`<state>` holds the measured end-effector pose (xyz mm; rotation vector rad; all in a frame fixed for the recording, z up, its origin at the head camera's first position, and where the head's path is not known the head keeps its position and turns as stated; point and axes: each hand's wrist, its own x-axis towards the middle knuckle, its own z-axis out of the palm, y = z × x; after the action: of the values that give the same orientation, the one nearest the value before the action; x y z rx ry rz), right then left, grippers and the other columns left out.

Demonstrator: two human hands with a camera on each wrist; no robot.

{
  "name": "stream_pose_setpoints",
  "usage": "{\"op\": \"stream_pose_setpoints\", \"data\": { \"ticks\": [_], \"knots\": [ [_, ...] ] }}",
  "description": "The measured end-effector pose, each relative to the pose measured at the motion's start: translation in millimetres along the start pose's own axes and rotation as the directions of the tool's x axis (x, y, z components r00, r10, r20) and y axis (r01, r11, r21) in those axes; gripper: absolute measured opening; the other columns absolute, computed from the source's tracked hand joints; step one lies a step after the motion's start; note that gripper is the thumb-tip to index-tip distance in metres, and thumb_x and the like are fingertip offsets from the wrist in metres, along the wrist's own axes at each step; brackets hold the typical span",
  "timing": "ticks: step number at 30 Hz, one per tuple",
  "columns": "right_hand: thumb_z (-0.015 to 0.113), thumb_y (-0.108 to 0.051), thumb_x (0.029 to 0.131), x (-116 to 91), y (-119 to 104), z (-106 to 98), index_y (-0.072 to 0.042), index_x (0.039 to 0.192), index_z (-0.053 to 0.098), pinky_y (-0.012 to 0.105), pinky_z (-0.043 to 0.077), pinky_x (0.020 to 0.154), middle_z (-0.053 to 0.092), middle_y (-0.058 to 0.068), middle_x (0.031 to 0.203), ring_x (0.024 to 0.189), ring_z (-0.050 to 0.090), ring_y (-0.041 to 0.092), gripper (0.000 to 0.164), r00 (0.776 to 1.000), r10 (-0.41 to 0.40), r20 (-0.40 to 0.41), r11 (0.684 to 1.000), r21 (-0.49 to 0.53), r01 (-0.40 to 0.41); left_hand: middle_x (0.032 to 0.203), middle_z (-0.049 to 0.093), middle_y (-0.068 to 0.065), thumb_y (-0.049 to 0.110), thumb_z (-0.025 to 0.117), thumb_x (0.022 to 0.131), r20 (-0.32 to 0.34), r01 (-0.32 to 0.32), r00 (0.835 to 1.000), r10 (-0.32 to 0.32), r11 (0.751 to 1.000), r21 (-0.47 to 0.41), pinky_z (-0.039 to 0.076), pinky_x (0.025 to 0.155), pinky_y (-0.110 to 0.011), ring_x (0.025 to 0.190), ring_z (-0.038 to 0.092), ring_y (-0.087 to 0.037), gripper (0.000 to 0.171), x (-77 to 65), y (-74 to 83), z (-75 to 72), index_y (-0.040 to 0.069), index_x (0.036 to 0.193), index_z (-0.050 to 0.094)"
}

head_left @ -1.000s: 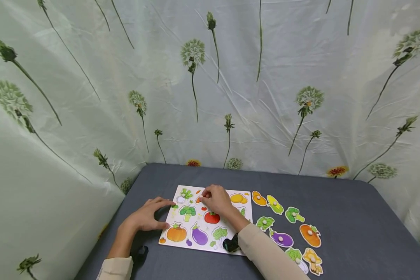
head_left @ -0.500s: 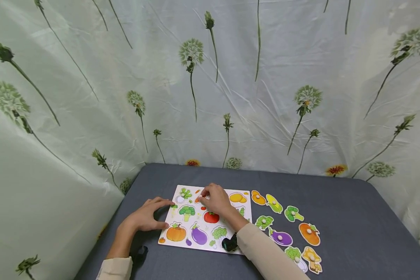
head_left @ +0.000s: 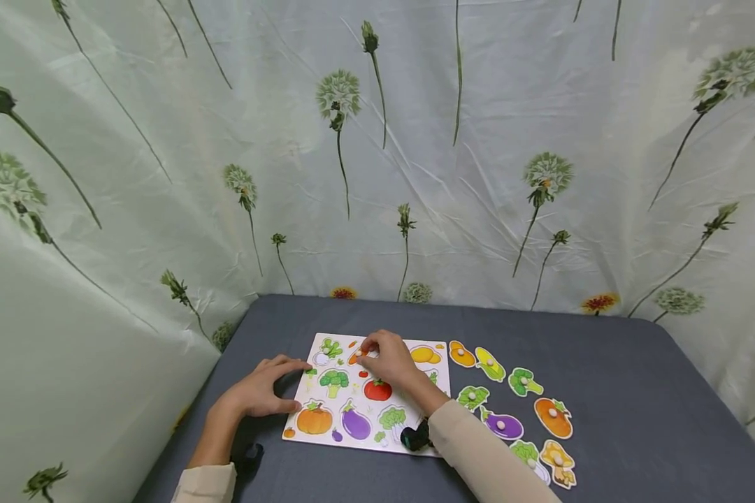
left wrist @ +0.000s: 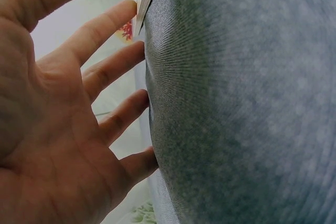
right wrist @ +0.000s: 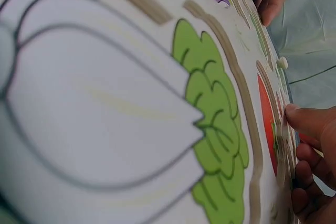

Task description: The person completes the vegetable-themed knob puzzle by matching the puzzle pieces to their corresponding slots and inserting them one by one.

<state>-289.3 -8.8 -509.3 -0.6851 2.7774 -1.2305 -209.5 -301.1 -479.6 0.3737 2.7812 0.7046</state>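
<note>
A white vegetable puzzle board [head_left: 352, 391] lies flat on the dark grey table. My left hand [head_left: 258, 388] is spread at the board's left side, with thumb and index fingertip at its edge; in the left wrist view the left hand [left wrist: 68, 114] has its fingers apart and an empty palm. Over the board's upper middle, my right hand [head_left: 390, 360] pinches an orange carrot puzzle piece [head_left: 354, 358], partly hidden by the fingers. In the right wrist view the right hand [right wrist: 312, 150] has curled fingers low at the board surface. A radish piece [head_left: 323, 358] with a knob sits at the upper left.
Right of the board lie several loose knobbed pieces, among them a corn piece [head_left: 491, 365], a broccoli piece [head_left: 525, 382], an eggplant piece [head_left: 509, 427], a pumpkin piece [head_left: 552, 423] and a mushroom piece [head_left: 556, 457]. A pale flowered curtain [head_left: 289, 140] hangs behind the table [head_left: 629, 405].
The head view has shifted slightly. Both hands and the board keep the same places relative to each other, with the right hand still at the carrot piece.
</note>
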Motion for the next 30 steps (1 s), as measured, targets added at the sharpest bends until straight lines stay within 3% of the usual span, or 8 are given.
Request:
{"op": "stream_pose_setpoints", "data": {
  "ticks": [6, 12, 17, 30],
  "knots": [
    [0.077, -0.021, 0.093, -3, 0, -7, -0.014, 0.106, 0.076, 0.03, 0.049, 0.08, 0.064, -0.002, 0.097, 0.087, 0.056, 0.011, 0.015, 1.0, 0.005, 0.027, 0.998, 0.061, -0.007, 0.142, 0.054, -0.005, 0.041, 0.085, 0.076, -0.004, -0.006, 1.0, 0.006, 1.0, 0.004, 0.039, 0.103, -0.071, 0.132, 0.043, -0.037, 0.071, -0.2, -1.5, 1.3, 0.03, 0.142, 0.06],
    [0.074, -0.014, 0.094, -9, 2, -16, -0.007, 0.108, 0.076, 0.026, 0.049, 0.077, 0.066, 0.001, 0.095, 0.084, 0.057, 0.011, 0.016, 0.999, -0.027, -0.018, 0.997, 0.076, 0.029, 0.142, 0.054, -0.006, 0.04, 0.086, 0.076, -0.008, -0.01, 1.0, 0.01, 1.0, -0.001, 0.038, 0.103, -0.071, 0.132, 0.043, -0.038, 0.071, -1.1, 0.1, 0.4, 0.03, 0.141, 0.061],
    [0.074, -0.015, 0.095, -15, 9, -25, -0.008, 0.107, 0.076, 0.028, 0.053, 0.08, 0.069, 0.001, 0.096, 0.087, 0.062, 0.012, 0.014, 0.999, -0.025, -0.027, 0.997, 0.067, 0.027, 0.14, 0.055, -0.005, 0.041, 0.086, 0.076, -0.01, -0.014, 1.0, 0.014, 1.0, 0.003, 0.039, 0.103, -0.07, 0.13, 0.044, -0.037, 0.072, -1.0, 0.5, 0.2, 0.028, 0.142, 0.061],
    [0.078, -0.017, 0.093, -40, 27, -70, -0.013, 0.102, 0.077, 0.032, 0.052, 0.079, 0.069, 0.0, 0.093, 0.086, 0.062, 0.015, 0.01, 0.99, -0.004, -0.14, 1.0, 0.008, 0.005, 0.141, 0.053, -0.005, 0.041, 0.085, 0.075, 0.004, 0.006, 1.0, -0.006, 1.0, -0.006, 0.039, 0.102, -0.07, 0.13, 0.043, -0.036, 0.072, -0.8, 0.7, -0.4, 0.029, 0.141, 0.061]
  ]
}}
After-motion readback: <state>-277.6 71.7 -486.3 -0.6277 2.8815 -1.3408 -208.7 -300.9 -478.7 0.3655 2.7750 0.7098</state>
